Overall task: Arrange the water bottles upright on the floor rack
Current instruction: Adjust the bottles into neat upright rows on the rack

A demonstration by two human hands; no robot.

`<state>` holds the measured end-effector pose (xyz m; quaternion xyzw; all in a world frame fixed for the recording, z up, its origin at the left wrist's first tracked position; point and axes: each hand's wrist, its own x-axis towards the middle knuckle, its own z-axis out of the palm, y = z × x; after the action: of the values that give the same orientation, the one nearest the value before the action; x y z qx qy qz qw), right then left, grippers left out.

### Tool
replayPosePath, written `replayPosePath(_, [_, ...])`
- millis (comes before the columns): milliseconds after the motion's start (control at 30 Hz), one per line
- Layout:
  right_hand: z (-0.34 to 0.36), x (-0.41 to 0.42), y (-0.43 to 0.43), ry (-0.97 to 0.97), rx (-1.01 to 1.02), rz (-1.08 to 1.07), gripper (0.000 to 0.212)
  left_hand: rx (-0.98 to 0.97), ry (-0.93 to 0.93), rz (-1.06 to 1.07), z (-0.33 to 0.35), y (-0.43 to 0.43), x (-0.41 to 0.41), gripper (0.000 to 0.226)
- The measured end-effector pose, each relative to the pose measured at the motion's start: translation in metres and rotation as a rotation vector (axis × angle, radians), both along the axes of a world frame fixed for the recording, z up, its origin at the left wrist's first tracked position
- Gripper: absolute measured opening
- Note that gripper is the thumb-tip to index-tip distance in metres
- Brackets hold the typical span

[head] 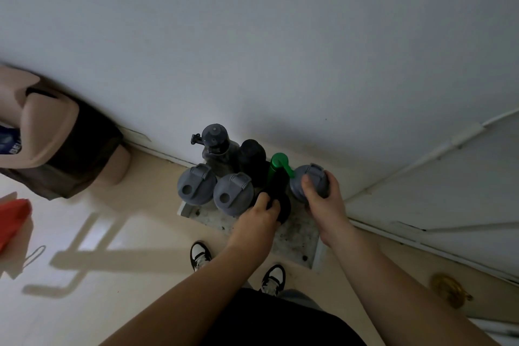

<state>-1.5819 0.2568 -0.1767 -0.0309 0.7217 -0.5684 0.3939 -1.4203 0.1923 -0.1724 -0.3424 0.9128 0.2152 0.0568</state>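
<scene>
So this is mid-placement, with both hands busy at once. The left hand [259, 212] is wrapped around the lower end of a black bottle with a green cap [278, 177], which leans away toward the wall, so it isn't standing straight yet. The right hand [323, 199] is closed over the grey flip lid of another bottle [309, 181] at the right end of the group, thumb on top. All of this sits at the back of the floor rack [297, 236], a grubby white tray pushed against the wall [280, 50]. 2 more grey-lidded bottles [213, 187] already stand upright to the left, with 2 dark ones [233, 152] behind them. My guess for the next move: tip the green-capped one vertical, set its base down in the gap between the grey lids, then let go carefully so nothing gets knocked over. The front of the tray looks free.
</scene>
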Motion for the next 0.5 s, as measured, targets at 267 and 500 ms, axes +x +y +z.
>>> replayPosePath(267, [-0.006,0.013,-0.004,0.042,0.018,-0.109,0.081,-0.019,0.073,-0.013,-0.001,-0.001,0.012,0.044])
replayPosePath(500, [-0.004,0.022,-0.012,0.073,0.049,-0.173,0.073,-0.008,0.063,-0.033,-0.008,-0.001,0.012,0.048])
